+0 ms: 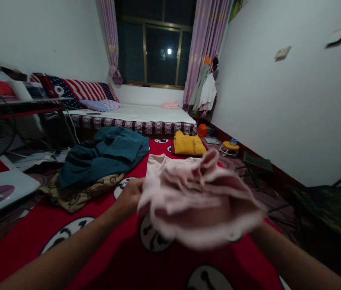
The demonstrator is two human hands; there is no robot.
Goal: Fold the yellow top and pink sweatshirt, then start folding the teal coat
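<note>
A pale pink garment (pixel 188 205), bunched and blurred by motion, is lifted above the red blanket (pixel 104 257) with white round patterns. My left hand (pixel 133 191) is closed on its left edge, fingers partly hidden by the cloth. From the right, my right forearm (pixel 282 245) reaches up to the garment's other side; the hand itself is covered by the folds. Just beyond lies a folded yellow top (pixel 189 144). To the left is a heap of teal clothing (pixel 106 151) over a tan patterned cloth (pixel 82 191).
A bed (pixel 149 112) with a pillow (pixel 100 104) stands under the window. At left is a cluttered desk (pixel 22 104). Along the right wall are a small yellow-topped stool (pixel 230 147), a folding stool (pixel 257 163) and a camouflage chair (pixel 333 201). Clothes (pixel 208 90) hang by the curtain.
</note>
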